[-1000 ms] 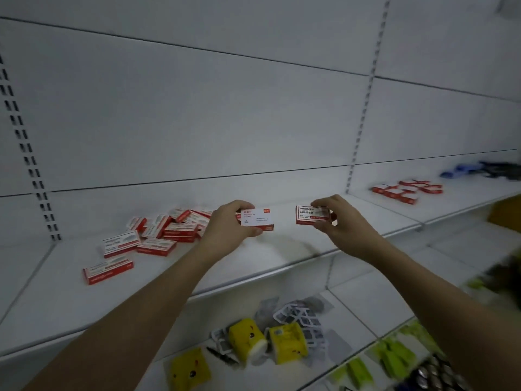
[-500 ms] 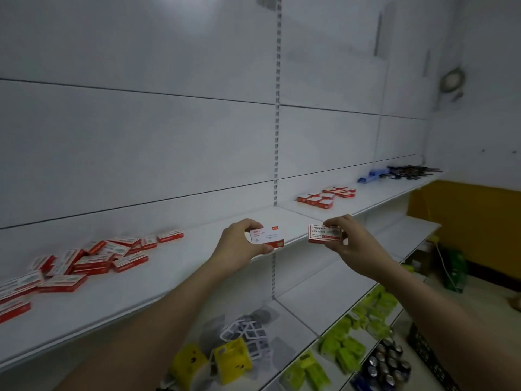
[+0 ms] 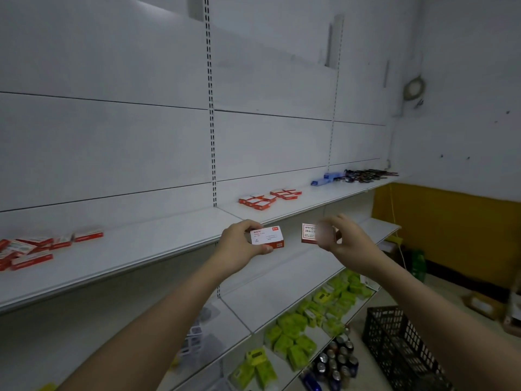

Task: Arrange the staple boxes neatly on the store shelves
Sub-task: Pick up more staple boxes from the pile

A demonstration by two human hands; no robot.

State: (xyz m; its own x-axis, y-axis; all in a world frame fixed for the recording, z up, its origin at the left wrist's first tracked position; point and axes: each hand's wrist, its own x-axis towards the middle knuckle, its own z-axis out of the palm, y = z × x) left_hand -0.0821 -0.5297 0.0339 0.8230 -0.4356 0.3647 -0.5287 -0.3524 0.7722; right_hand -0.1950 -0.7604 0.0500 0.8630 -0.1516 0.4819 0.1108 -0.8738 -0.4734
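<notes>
White store shelf (image 3: 158,249) behind, each hand pinching one staple box (image 3: 266,237) by its edges; stiff, probably light-ish cardboard.

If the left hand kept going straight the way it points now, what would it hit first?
Probably the front edge of the shelf just beyond the staple box that the left hand holds; past that, bare shelf board, then the small group of boxes further right. Depth is hard to judge from this view.
</notes>
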